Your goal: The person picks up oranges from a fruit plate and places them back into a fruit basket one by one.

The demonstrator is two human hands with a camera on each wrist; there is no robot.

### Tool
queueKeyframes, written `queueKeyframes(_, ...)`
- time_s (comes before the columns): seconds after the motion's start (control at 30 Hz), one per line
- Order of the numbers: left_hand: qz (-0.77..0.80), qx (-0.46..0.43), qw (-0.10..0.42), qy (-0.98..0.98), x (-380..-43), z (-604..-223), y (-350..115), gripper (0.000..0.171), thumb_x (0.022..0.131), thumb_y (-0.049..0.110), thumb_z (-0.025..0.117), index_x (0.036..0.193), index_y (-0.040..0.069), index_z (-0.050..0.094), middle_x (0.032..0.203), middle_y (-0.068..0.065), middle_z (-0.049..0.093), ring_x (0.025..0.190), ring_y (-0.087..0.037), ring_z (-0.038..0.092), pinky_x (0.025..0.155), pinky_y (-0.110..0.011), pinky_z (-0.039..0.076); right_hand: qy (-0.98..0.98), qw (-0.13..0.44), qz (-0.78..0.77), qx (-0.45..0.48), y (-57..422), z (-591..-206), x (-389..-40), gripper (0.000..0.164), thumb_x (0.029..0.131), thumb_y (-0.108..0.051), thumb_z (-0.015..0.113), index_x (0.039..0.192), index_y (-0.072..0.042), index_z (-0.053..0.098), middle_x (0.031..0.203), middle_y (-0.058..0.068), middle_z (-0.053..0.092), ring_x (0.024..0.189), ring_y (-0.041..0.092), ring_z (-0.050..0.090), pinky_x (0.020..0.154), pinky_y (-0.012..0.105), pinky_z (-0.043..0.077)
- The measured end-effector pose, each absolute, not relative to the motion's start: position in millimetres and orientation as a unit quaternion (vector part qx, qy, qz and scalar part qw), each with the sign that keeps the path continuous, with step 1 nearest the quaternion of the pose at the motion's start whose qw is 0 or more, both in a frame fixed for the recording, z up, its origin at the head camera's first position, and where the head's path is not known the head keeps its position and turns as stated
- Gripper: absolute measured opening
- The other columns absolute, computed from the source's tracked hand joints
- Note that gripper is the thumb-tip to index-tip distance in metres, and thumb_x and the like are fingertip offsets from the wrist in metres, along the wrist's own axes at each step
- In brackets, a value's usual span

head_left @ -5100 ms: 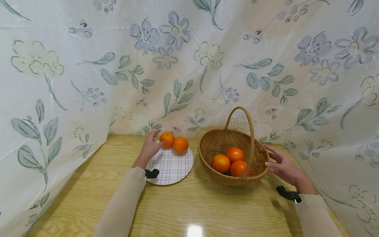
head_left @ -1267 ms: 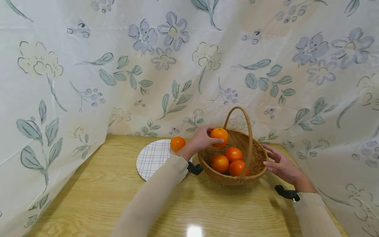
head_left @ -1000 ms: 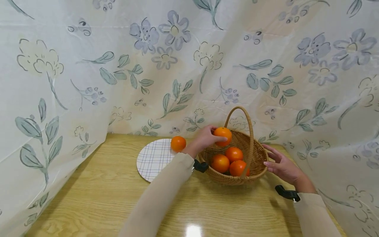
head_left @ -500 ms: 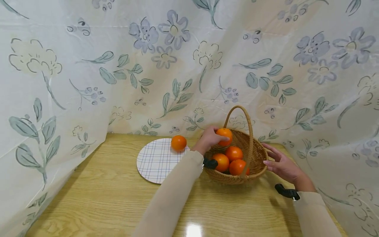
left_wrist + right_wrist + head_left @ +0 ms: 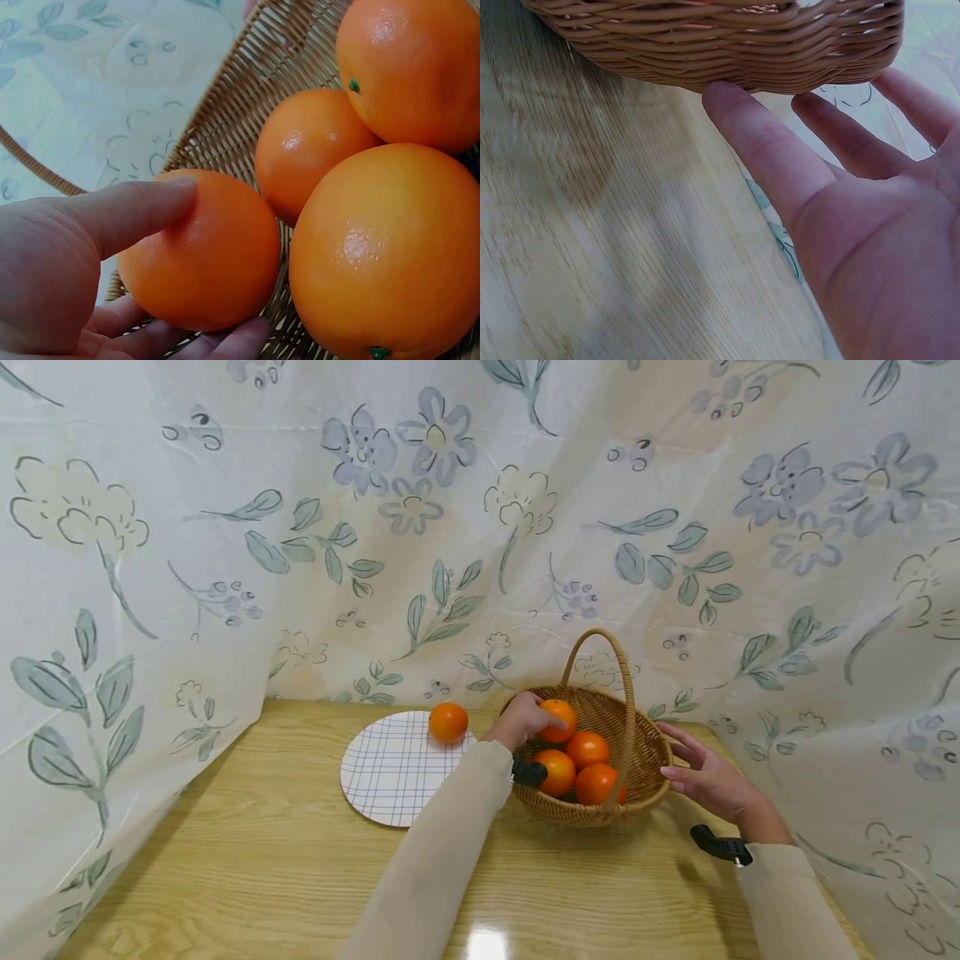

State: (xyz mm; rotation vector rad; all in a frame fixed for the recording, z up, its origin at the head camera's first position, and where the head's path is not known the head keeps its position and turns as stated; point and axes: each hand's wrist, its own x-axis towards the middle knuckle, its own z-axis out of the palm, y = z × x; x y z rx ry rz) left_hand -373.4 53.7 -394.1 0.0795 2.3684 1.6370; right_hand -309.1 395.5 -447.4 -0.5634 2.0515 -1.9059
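In the head view my left hand [image 5: 519, 722] is inside the wicker basket [image 5: 577, 815], holding an orange [image 5: 560, 720] near its left side. In the left wrist view the thumb lies on top of this orange [image 5: 206, 262] and the fingers curl beneath it. Three more oranges lie together in the basket, among them a large one [image 5: 390, 255] beside the held fruit. My right hand [image 5: 708, 783] rests its extended fingertips against the basket's right rim. The right wrist view shows the thumb [image 5: 765, 139] touching the woven side [image 5: 705, 49] from below.
Left of the basket lies a round white plate with a blue grid [image 5: 390, 768]. One orange [image 5: 448, 722] sits at its back right. The basket's tall arched handle [image 5: 625, 685] rises over the fruit. A floral cloth [image 5: 420, 585] hangs behind the wooden table [image 5: 247, 843].
My left hand took an orange off the plate, carried it right over the basket's rim and has just lowered it inside beside the others. My right hand has stayed at the rim.
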Motion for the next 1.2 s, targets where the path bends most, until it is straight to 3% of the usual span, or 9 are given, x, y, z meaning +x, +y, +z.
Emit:
queueKeyframes(0.13, 0.560, 0.018, 0.132, 0.818, -378, -395, 53, 0.059, 0.083, 0.016, 0.085, 0.132, 0.003, 0.055, 0.119, -0.011, 0.062, 0.088, -0.026, 0.057, 0.096, -0.048, 0.056, 0.709, 0.145, -0.661, -0.198, 395, -446, -313, 0.083, 0.103, 0.003, 0.052, 0.166, -0.016, 0.003, 0.152, 0.009, 0.025, 0.126, 0.011, 0.061, 0.097, 0.032, 0.058)
queueKeyframes(0.27, 0.562, 0.016, 0.125, 0.818, -378, -393, 52, 0.058, 0.084, 0.015, 0.084, 0.133, 0.003, 0.055, 0.121, -0.012, 0.061, 0.083, -0.025, 0.055, 0.076, -0.041, 0.055, 0.706, 0.146, -0.663, -0.204, 396, -445, -316, 0.083, 0.102, 0.004, 0.052, 0.166, -0.016, 0.003, 0.153, 0.011, 0.023, 0.126, 0.012, 0.061, 0.096, 0.032, 0.058)
queueKeyframes(0.37, 0.562, 0.012, 0.124, 0.818, -375, -389, 52, 0.059, 0.086, 0.016, 0.083, 0.136, 0.003, 0.054, 0.117, -0.011, 0.060, 0.069, -0.019, 0.045, 0.057, -0.030, 0.041, 0.707, 0.147, -0.661, -0.203, 398, -444, -318, 0.083, 0.102, 0.003, 0.053, 0.166, -0.017, 0.004, 0.155, 0.015, 0.017, 0.125, 0.011, 0.061, 0.096, 0.032, 0.058)
queueKeyframes(0.5, 0.575, 0.025, 0.139, 0.806, -371, -383, 50, 0.061, 0.089, 0.017, 0.081, 0.141, 0.004, 0.052, 0.105, -0.007, 0.059, 0.053, -0.014, 0.030, 0.050, -0.026, 0.028, 0.716, 0.144, -0.655, -0.195, 400, -444, -321, 0.082, 0.103, 0.002, 0.053, 0.166, -0.018, 0.005, 0.159, 0.019, 0.012, 0.125, 0.010, 0.061, 0.097, 0.032, 0.058)
queueKeyframes(0.63, 0.606, 0.062, 0.150, 0.779, -367, -380, 43, 0.064, 0.090, 0.015, 0.079, 0.145, 0.003, 0.049, 0.119, -0.010, 0.063, 0.065, -0.011, 0.045, 0.069, -0.026, 0.048, 0.711, 0.146, -0.660, -0.193, 401, -444, -322, 0.083, 0.102, 0.004, 0.052, 0.166, -0.018, 0.004, 0.158, 0.018, 0.012, 0.125, 0.011, 0.061, 0.097, 0.032, 0.058)
queueKeyframes(0.7, 0.618, 0.081, 0.148, 0.768, -364, -380, 38, 0.062, 0.090, 0.014, 0.079, 0.144, 0.003, 0.051, 0.134, -0.015, 0.060, 0.087, -0.017, 0.058, 0.092, -0.034, 0.054, 0.706, 0.154, -0.663, -0.197, 400, -445, -322, 0.083, 0.102, 0.005, 0.051, 0.166, -0.017, 0.003, 0.157, 0.015, 0.015, 0.126, 0.012, 0.061, 0.097, 0.032, 0.057)
queueKeyframes(0.77, 0.629, 0.103, 0.144, 0.757, -359, -379, 32, 0.058, 0.090, 0.013, 0.079, 0.141, 0.004, 0.053, 0.145, -0.019, 0.053, 0.113, -0.025, 0.060, 0.109, -0.044, 0.050, 0.704, 0.158, -0.663, -0.202, 399, -446, -320, 0.083, 0.103, 0.005, 0.050, 0.166, -0.017, 0.002, 0.155, 0.014, 0.016, 0.126, 0.013, 0.061, 0.098, 0.033, 0.057)
queueKeyframes(1.0, 0.637, 0.163, 0.103, 0.746, -344, -373, 6, 0.048, 0.093, 0.018, 0.077, 0.136, 0.011, 0.058, 0.143, -0.020, 0.057, 0.123, -0.029, 0.058, 0.111, -0.049, 0.048, 0.709, 0.143, -0.660, -0.204, 399, -446, -319, 0.081, 0.102, 0.003, 0.052, 0.166, -0.017, 0.006, 0.156, 0.020, 0.013, 0.125, 0.012, 0.061, 0.097, 0.032, 0.057)
queueKeyframes(1.2, 0.657, 0.149, 0.032, 0.739, -333, -382, -24, 0.046, 0.095, 0.020, 0.074, 0.138, 0.012, 0.058, 0.142, -0.018, 0.057, 0.130, -0.030, 0.059, 0.108, -0.048, 0.050, 0.714, 0.147, -0.654, -0.200, 401, -446, -320, 0.081, 0.103, 0.004, 0.051, 0.166, -0.018, 0.005, 0.153, 0.008, 0.026, 0.127, 0.012, 0.061, 0.098, 0.032, 0.057)
